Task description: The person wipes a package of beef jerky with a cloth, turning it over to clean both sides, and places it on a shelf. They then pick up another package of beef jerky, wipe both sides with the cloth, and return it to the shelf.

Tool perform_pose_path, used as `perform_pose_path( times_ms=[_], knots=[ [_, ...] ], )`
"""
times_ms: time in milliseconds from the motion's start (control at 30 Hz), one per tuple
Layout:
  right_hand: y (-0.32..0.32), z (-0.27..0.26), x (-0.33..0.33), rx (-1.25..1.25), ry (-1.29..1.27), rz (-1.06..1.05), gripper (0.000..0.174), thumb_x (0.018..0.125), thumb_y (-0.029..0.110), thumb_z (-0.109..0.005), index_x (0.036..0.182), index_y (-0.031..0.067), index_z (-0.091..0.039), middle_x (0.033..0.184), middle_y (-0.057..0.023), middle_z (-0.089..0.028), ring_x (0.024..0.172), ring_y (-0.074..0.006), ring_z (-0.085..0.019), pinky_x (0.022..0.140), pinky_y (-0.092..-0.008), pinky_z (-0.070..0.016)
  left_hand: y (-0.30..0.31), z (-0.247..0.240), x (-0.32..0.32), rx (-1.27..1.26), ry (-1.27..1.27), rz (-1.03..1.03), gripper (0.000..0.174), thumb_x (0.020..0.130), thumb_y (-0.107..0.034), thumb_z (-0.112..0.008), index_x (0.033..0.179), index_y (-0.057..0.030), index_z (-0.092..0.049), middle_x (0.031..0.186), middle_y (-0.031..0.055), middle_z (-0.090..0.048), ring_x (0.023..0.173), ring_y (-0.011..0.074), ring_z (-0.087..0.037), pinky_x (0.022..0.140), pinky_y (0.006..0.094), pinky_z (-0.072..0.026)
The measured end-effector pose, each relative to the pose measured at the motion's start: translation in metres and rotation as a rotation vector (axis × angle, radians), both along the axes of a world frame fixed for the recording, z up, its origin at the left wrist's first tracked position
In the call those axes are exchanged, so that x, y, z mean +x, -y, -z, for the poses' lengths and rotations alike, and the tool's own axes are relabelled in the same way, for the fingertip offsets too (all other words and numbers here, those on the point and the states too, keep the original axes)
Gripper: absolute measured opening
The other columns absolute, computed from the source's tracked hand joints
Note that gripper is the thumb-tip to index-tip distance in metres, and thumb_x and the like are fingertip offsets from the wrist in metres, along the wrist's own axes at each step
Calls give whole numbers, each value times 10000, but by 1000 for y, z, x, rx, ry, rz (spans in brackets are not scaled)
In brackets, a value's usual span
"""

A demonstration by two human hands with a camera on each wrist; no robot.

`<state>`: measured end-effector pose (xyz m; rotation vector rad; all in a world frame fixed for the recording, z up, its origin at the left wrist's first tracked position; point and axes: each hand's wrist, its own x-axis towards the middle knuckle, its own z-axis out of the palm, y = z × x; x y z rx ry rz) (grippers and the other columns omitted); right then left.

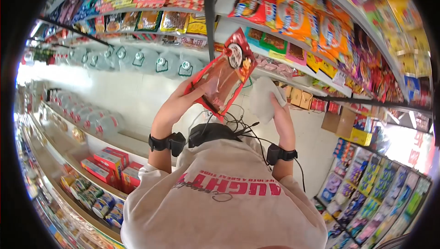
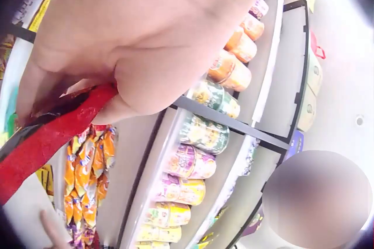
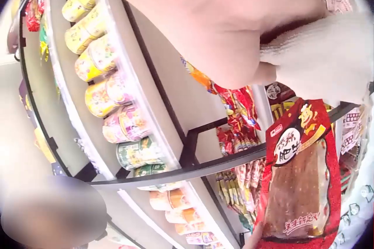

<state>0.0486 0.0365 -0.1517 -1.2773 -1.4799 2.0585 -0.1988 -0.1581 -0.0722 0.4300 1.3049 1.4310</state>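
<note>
We hold the red snack packet (image 1: 222,78) out before us, its edge pinched in the curled grip of our left hand (image 1: 181,100), while nearby our right hand (image 1: 281,110) clasps a white cloth (image 1: 262,96), with bagged snacks (image 1: 295,17) ahead and large clear bottles (image 1: 137,61) lined up farther left.
</note>
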Motion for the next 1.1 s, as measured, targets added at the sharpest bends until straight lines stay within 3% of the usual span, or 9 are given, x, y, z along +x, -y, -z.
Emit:
perform_pose_path(
  times_ms=[133,200,267,367,600,767,867,967,1100],
  knots=[
    [16,-22,25,-100,-222,10,546,1020,316,-573,1455,10,-447,1415,-73,-527,1287,-161,-480,1083,-293,-360,-9,-5,50,175,147,-251,473,1008,-126,-585,1449,-26,-444,1266,48,-586,1155,134,-563,981,304,-457],
    [27,-47,36,-169,-334,-24,555,1023,321,-568,1465,13,-433,1420,-64,-520,1289,-158,-481,1087,-298,-360,-19,-19,78,233,160,-253,440,1007,-100,-578,1426,-32,-460,1280,59,-584,1189,165,-556,1015,345,-450],
    [37,-50,51,-178,-480,35,554,1006,206,-604,1486,22,-397,1423,-53,-509,1285,-147,-486,1083,-303,-377,-26,-28,110,278,187,-257,431,1014,-97,-564,1426,-36,-456,1296,68,-577,1206,185,-553,1027,364,-448],
    [44,-76,64,-209,-706,98,599,953,22,-637,1493,31,-378,1397,-51,-525,1254,-139,-511,1060,-299,-408,-28,-27,143,313,110,-251,473,1037,-102,-490,1483,-1,-368,1468,126,-454,1340,260,-464,1111,462,-383],
    [51,-76,108,-125,-662,-18,683,879,13,-717,1477,16,-388,1364,-50,-539,1255,-134,-506,1052,-308,-419,-15,-30,177,282,94,-240,483,1045,-100,-472,1502,-10,-342,1500,135,-422,1381,274,-420,1144,484,-349],
    [70,-89,112,-46,-687,5,732,838,23,-753,1474,9,-390,1391,-61,-515,1280,-156,-483,1087,-325,-377,-9,-33,179,325,100,-246,497,1039,-108,-487,1501,0,-340,1504,147,-419,1375,280,-430,1138,483,-354],
    [84,-88,110,70,-608,18,737,825,32,-763,1468,2,-406,1401,-72,-503,1295,-172,-468,1099,-326,-353,1,-36,168,384,44,-134,516,1007,-78,-534,1485,5,-358,1490,148,-434,1366,279,-444,1136,473,-353],
    [106,-88,98,251,-510,62,707,822,49,-766,1447,-2,-440,1406,-85,-493,1297,-182,-464,1092,-321,-351,17,-29,139,406,25,17,565,949,36,-588,1472,-13,-381,1413,121,-506,1293,215,-505,1090,398,-409],
    [135,-91,66,393,-434,169,663,833,60,-753,1428,-4,-466,1408,-100,-485,1292,-191,-462,1077,-318,-360,40,-26,97,300,-153,72,611,869,61,-691,1418,0,-430,1243,72,-610,1100,150,-608,938,310,-508]
  ],
)
